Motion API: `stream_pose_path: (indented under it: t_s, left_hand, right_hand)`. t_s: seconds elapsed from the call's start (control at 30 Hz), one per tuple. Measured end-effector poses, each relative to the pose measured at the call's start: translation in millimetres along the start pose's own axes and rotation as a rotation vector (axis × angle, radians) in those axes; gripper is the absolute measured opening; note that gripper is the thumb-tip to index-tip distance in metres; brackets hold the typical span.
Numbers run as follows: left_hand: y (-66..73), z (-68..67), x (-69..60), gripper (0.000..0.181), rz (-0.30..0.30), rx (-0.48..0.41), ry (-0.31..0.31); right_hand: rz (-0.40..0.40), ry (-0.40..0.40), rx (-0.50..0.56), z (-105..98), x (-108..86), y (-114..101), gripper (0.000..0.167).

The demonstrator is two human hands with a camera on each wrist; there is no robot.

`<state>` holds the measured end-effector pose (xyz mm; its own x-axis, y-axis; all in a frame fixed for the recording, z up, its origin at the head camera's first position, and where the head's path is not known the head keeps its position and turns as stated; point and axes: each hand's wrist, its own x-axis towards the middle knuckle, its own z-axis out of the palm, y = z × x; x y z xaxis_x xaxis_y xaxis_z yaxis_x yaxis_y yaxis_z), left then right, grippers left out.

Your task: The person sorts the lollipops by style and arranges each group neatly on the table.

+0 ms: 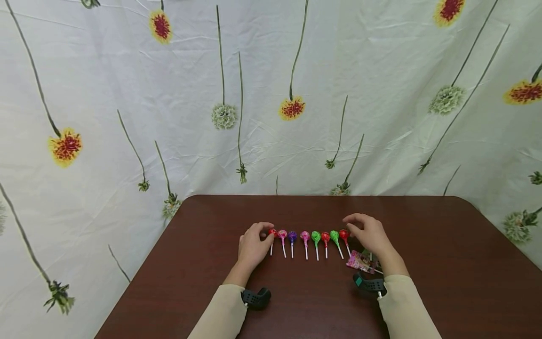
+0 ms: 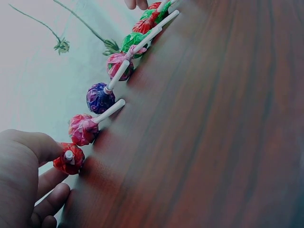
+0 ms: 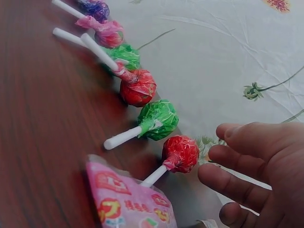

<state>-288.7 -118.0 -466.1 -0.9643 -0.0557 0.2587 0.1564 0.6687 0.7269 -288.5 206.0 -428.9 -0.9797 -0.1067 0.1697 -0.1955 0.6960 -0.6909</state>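
Observation:
Lollipops with white sticks lie in a row on the table, heads toward the far side. My left hand (image 1: 252, 246) is at the row's left end, where thumb and fingers pinch the head of a red lollipop (image 2: 70, 160). Beside it lie a pink lollipop (image 2: 83, 129) and a purple lollipop (image 2: 100, 98). My right hand (image 1: 372, 234) hovers at the right end with fingers loosely bent and nothing between them. Its fingertips are close to another red lollipop (image 3: 180, 153), apart from it. Next to that one is a green lollipop (image 3: 159, 118).
A pink printed wrapper packet (image 1: 360, 262) lies under the right wrist, with a white stick and something green partly hidden there. The dark brown table (image 1: 313, 296) ends at a white flowered cloth (image 1: 271, 155). Both wrists wear black bands.

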Motion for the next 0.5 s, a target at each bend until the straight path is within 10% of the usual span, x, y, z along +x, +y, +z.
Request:
stream_pose_path:
  t_s: [0.5]
  left_hand:
    - [-2.2,1.0,-0.5,0.023,0.012,-0.021,0.020]
  right_hand:
    - [0.026,0.036,0.069,-5.5,0.0,-3.5,0.027]
